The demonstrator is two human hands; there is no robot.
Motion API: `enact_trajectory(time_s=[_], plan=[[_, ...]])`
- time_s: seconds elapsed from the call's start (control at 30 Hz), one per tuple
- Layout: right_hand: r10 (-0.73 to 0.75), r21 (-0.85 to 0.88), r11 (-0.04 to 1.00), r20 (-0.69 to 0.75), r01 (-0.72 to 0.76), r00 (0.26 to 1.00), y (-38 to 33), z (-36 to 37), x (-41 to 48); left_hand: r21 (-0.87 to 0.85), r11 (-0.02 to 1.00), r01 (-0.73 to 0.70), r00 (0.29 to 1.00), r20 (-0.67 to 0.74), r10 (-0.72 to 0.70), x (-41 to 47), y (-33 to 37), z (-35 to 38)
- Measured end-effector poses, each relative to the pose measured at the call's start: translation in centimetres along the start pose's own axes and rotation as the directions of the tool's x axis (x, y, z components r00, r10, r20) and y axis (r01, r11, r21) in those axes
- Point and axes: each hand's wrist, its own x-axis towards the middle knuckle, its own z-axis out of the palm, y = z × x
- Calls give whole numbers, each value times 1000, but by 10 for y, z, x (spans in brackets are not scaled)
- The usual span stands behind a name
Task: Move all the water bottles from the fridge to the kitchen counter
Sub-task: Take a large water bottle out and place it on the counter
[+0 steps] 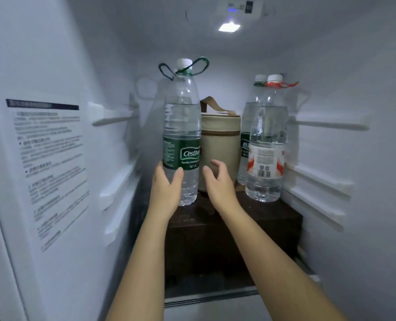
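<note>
- Fridge (pixel 60 66) interior, lit from a ceiling lamp (pixel 229 27); printed sticker (pixel 48 163) on the left wall.
- A dark box (pixel 227 230) sits inside and carries all items.
- Green bottle (pixel 182 133): upright at the box's front left edge, white cap, green carry loop at the neck, green "Cestbon" label.
- Red bottle (pixel 267 140): upright at the box's right edge, white cap, red loop, red and white label.
- Third bottle (pixel 248 126): green label, stands just behind and left of the red bottle, mostly hidden by it.
- Beige bag (pixel 219 151): cylindrical, zipped, brown strap on top; stands between the green bottle and the right-hand pair, toward the back.
- Left hand (pixel 165 188): open, fingers spread; thumb and fingertips touch the lower part of the green bottle at the label's bottom edge, not closed round it.
- Right hand (pixel 218 181): open, fingers loosely curved, holding nothing; in front of the bag, just right of the green bottle, apart from it.
- Both forearms bare, reaching in from below.
</note>
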Motion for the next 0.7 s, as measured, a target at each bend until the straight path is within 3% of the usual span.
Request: enact_trajectory(time_s=[0.2, 0.4, 0.57, 0.7], plan=[[128, 70, 986, 258, -151, 958, 3, 18, 11, -48, 987, 156, 982, 112, -150, 14, -9, 0], [96, 56, 992, 260, -115, 961, 4, 2, -5, -14, 997, 71, 986, 151, -69, -4, -12, -10], [95, 152, 977, 306, -147, 947, 1, -20, -16, 19, 1000, 25, 980, 196, -28, -26, -2, -19], [-14, 239, 970, 242, -45, 970, -41, -34, 2, 62, 997, 54, 969, 238, -67, -27, 1, -23]])
